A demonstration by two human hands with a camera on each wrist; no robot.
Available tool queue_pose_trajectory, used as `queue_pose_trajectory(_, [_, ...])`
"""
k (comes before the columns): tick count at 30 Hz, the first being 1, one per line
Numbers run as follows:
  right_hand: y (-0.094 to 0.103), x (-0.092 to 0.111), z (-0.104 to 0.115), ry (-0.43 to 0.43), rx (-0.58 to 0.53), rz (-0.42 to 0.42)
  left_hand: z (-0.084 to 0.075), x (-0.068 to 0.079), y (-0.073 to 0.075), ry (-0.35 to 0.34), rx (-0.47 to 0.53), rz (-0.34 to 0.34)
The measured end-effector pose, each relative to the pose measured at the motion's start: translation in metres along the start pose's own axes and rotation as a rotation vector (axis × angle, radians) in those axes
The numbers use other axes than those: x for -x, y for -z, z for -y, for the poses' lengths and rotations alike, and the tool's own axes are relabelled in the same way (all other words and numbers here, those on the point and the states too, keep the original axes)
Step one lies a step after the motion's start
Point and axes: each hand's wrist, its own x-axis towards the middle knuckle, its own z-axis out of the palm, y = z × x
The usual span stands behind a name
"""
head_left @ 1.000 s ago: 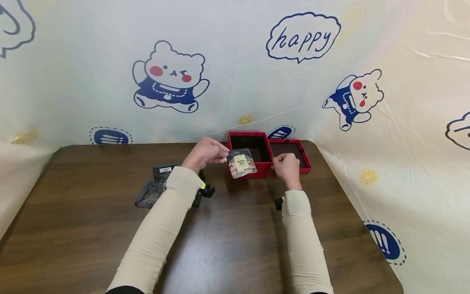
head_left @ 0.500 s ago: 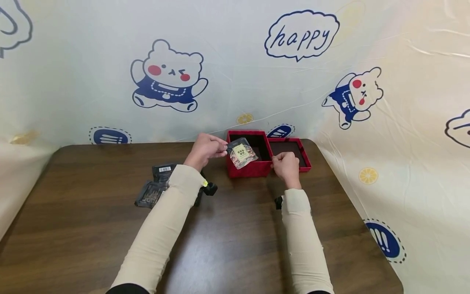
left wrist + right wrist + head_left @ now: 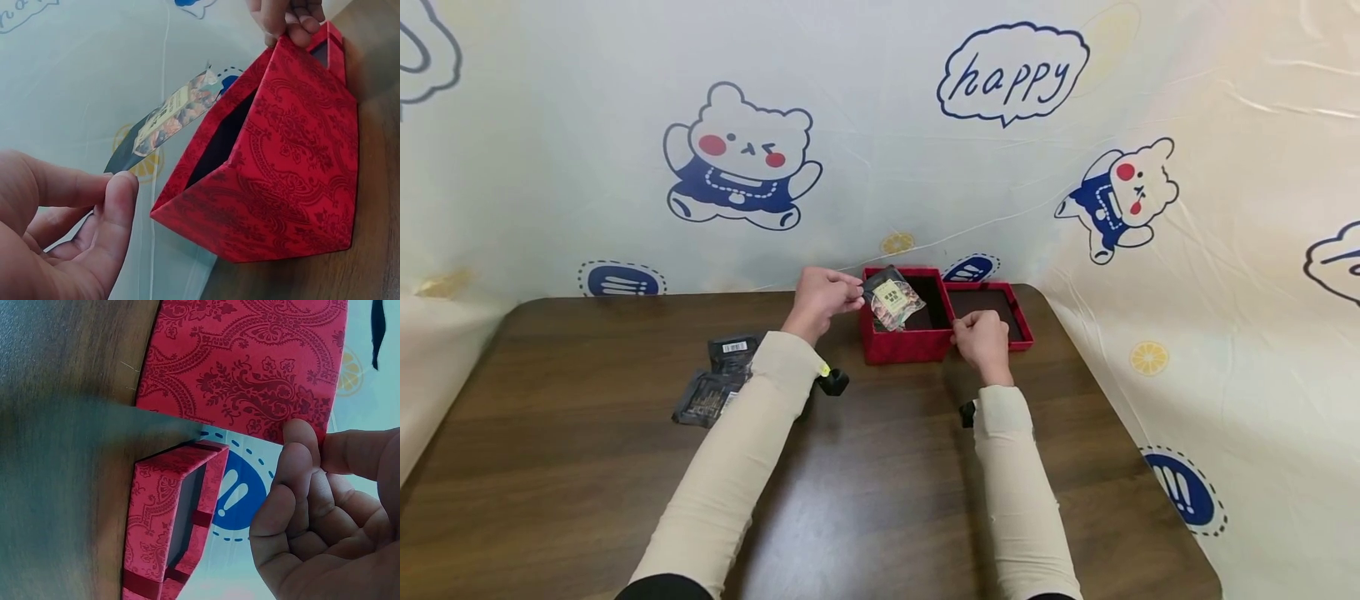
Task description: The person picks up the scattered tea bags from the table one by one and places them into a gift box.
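Looks to me like the step here is getting the packet (image 3: 892,297) down inside the open red box (image 3: 913,346). It's above the left part of the opening, tilted, and I can't tell whether it touches the rim. I'd shift it a bit right so its left end clears the wall, then lower it and let go late. It's thin and held by just 1 edge, so it could swing or snag. A light hold on the box is probably plenty; squeeze hard and the wall might flex.

Pose-wise, the left hand (image 3: 822,300) comes in from the left, thumb and fingertips pinching the packet's left end. The right hand (image 3: 983,340) pinches the box's near right corner, other fingers curled in. The lid (image 3: 985,298) lies just right of the box, and at least 2 black packets (image 3: 706,400) sit left, partly behind the left sleeve (image 3: 730,483).
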Motion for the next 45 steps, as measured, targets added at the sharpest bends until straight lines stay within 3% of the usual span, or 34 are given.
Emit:
queue_pose_trajectory(13, [0.001, 0.002, 0.000, -0.012, -0.011, 0.002, 0.001, 0.000, -0.009, -0.012, 0.030, -0.037])
queue_pose_trajectory(18, [0.000, 0.002, -0.001, -0.009, -0.014, -0.005, 0.001, -0.001, -0.012, -0.051, -0.004, -0.055])
queue_pose_trajectory(31, [-0.002, 0.004, -0.002, -0.005, -0.005, -0.015, 0.009, -0.005, -0.020, -0.164, -0.184, -0.073])
queue_pose_trajectory(45, [-0.001, 0.000, -0.002, 0.011, 0.007, -0.018, 0.009, -0.009, -0.023, -0.263, -0.456, -0.093])
